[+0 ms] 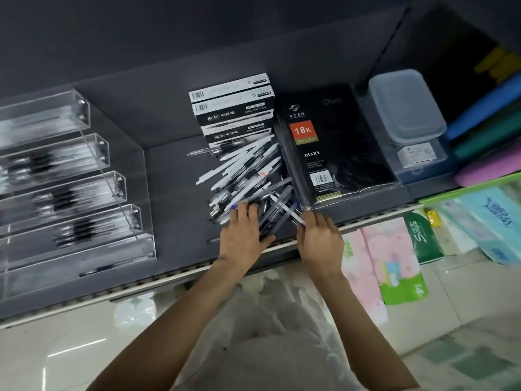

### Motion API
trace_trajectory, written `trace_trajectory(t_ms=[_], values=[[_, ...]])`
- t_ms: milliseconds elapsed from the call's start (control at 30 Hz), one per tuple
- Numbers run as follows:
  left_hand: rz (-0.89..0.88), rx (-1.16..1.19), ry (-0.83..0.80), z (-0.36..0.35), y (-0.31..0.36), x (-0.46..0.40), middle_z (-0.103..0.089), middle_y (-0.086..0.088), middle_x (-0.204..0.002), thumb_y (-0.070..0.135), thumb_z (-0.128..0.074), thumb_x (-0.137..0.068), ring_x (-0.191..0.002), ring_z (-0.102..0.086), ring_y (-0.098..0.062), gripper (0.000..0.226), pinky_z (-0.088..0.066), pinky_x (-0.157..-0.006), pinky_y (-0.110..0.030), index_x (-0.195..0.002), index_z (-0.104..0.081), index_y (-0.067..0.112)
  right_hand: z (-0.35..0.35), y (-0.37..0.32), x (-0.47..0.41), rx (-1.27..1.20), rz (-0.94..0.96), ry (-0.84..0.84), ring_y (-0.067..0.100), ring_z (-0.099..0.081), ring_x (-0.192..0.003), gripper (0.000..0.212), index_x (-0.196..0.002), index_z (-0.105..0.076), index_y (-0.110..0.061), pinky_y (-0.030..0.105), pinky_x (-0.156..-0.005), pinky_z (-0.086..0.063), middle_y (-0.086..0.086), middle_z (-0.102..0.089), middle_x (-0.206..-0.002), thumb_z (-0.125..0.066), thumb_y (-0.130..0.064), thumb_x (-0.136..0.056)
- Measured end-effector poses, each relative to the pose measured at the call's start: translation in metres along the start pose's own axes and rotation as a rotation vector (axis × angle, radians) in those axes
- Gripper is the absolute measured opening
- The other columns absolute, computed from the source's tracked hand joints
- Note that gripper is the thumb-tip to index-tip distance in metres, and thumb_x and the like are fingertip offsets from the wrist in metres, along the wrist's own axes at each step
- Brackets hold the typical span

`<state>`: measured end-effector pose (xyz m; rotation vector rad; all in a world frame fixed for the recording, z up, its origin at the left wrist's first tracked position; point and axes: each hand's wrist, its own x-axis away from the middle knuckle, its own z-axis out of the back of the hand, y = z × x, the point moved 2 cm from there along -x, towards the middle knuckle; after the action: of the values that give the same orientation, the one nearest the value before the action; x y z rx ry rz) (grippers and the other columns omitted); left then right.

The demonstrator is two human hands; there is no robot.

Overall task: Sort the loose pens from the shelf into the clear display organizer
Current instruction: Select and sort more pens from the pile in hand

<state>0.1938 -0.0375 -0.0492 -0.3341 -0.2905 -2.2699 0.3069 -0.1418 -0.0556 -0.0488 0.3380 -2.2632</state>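
Head view: left hand (pixel 242 232) and right hand (pixel 320 238) clasp dark pens (pixel 277 213) between them, near a loose pile of white and black pens (pixel 245 170) on the grey shelf (pixel 174 176); clear tiered acrylic organizer (pixel 70 179) stands left.

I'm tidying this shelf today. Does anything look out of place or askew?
Yes. The pens lie in a loose, crisscrossed heap between the boxes and the diary, not in the organizer. One stray pen lies in front of the organizer.
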Motion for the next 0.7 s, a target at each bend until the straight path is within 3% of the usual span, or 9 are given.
trace_trajectory(t_ms=[200,367,433,500,600,700], values=[[0.049,0.087,0.03,0.005,-0.005,-0.016,-0.039,-0.01,-0.126,0.034,-0.056,-0.093,-0.11,-0.054,-0.027,0.048,-0.048,-0.08,-0.036,-0.13,-0.036,0.01,0.0,-0.01,-0.001,0.013,0.099,-0.077,0.024,-0.064,-0.071,0.016,-0.075,-0.069,-0.011,0.027,-0.043,-0.046,0.005,-0.066,-0.079,-0.079,-0.019,-0.066],[0.086,0.012,-0.034,0.01,-0.013,-0.027,-0.048,-0.016,-0.12,0.026,-0.054,-0.095,-0.101,-0.061,-0.033,0.043,-0.048,-0.08,-0.035,-0.126,-0.039,0.0,0.001,-0.01,-0.003,0.0,0.157,-0.082,0.023,-0.064,-0.078,0.014,-0.077,-0.069,-0.011,0.028,-0.046,-0.049,0.003,-0.068,-0.085,-0.078,-0.019,-0.068],[0.052,-0.053,-0.051,0.015,-0.013,-0.028,-0.057,-0.015,-0.104,0.022,-0.066,-0.088,-0.089,-0.065,-0.028,0.039,-0.051,-0.073,-0.029,-0.114,-0.05,-0.002,0.002,-0.009,-0.003,-0.002,0.167,-0.077,0.023,-0.064,-0.074,0.012,-0.077,-0.069,-0.011,0.028,-0.046,-0.049,0.003,-0.067,-0.081,-0.076,-0.019,-0.071],[-0.031,-0.159,-0.048,0.019,-0.013,-0.03,-0.06,-0.015,-0.091,0.005,-0.07,-0.08,-0.079,-0.065,-0.026,0.024,-0.051,-0.068,-0.026,-0.098,-0.057,-0.004,0.004,-0.01,-0.002,-0.013,0.186,-0.068,0.022,-0.063,-0.069,0.009,-0.075,-0.068,-0.012,0.028,-0.045,-0.048,0.003,-0.065,-0.076,-0.074,-0.019,-0.073],[0.024,0.06,-0.134,0.023,-0.022,-0.034,-0.057,-0.022,-0.109,0.002,-0.039,-0.097,-0.099,-0.057,-0.033,0.019,-0.042,-0.08,-0.034,-0.115,-0.044,-0.005,0.012,-0.013,-0.003,-0.045,0.219,-0.034,0.02,-0.063,-0.059,0.007,-0.07,-0.068,-0.014,0.024,-0.043,-0.045,0.001,-0.064,-0.067,-0.075,-0.017,-0.072],[0.102,0.361,-0.198,0.03,-0.037,-0.04,-0.06,-0.018,-0.096,0.017,-0.037,-0.101,-0.082,-0.057,-0.029,0.021,-0.042,-0.069,-0.031,-0.11,-0.043,0.0,0.021,-0.02,-0.006,-0.089,0.239,-0.013,0.019,-0.061,-0.051,0.007,-0.07,-0.068,-0.018,0.022,-0.041,-0.043,-0.002,-0.063,-0.059,-0.075,-0.018,-0.072]])
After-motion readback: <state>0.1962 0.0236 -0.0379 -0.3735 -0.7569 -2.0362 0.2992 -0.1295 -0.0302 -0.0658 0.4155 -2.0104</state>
